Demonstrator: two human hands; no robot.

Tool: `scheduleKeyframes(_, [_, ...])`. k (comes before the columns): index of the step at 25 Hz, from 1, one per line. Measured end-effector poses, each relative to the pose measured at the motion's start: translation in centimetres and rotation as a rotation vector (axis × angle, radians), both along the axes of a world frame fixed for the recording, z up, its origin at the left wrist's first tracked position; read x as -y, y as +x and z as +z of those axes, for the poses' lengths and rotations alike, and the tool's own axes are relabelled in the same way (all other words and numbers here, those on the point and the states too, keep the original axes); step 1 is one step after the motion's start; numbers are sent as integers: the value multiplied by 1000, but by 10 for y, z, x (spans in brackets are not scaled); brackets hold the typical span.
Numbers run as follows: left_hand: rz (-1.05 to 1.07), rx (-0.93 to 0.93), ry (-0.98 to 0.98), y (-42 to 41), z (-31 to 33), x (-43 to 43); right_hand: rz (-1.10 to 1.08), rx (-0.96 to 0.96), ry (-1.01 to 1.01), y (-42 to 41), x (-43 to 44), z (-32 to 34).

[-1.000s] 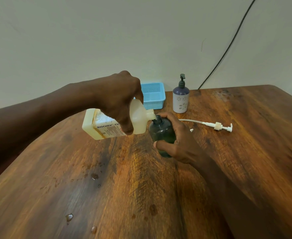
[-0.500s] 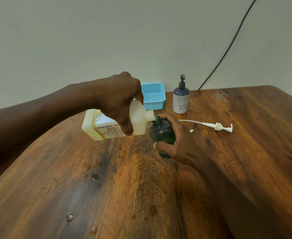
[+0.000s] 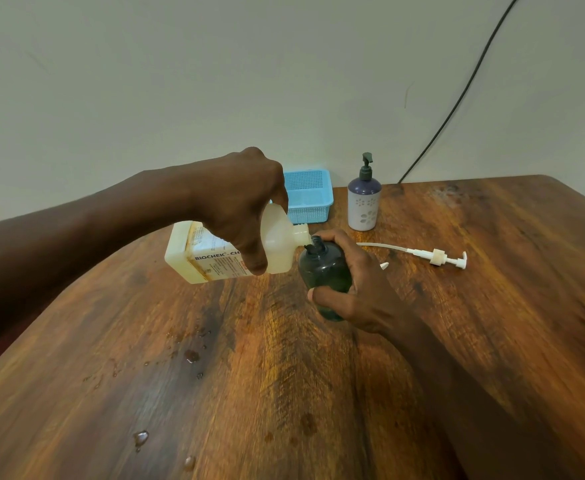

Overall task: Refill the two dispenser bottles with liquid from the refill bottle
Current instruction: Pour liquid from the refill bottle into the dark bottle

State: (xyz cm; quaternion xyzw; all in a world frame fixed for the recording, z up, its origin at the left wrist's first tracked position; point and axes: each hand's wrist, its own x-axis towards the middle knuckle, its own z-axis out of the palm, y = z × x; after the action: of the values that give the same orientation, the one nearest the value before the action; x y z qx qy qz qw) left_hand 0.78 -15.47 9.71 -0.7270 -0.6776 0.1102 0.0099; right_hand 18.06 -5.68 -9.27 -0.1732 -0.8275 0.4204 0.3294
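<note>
My left hand [image 3: 246,209] grips a pale yellowish refill bottle [image 3: 211,256] with a white label, tipped almost on its side. Its spout rests at the open neck of a dark green dispenser bottle [image 3: 324,271]. My right hand [image 3: 360,289] is wrapped around that green bottle, which stands on the wooden table [image 3: 284,393]. A second dispenser bottle [image 3: 363,202], white with a purple top and a dark pump, stands upright farther back. A white pump head with its long tube [image 3: 433,256] lies on the table to the right of my right hand.
A light blue perforated basket [image 3: 306,197] sits against the wall behind the refill bottle. A small white cap piece [image 3: 384,266] lies near my right hand. Liquid drops [image 3: 190,355] dot the table at front left. A black cable [image 3: 457,102] runs down the wall.
</note>
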Motion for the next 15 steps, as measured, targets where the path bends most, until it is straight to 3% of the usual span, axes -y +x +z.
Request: scheduleKeyframes(15, [12, -14, -27, 1, 2, 0, 0, -6, 9, -1, 1, 1])
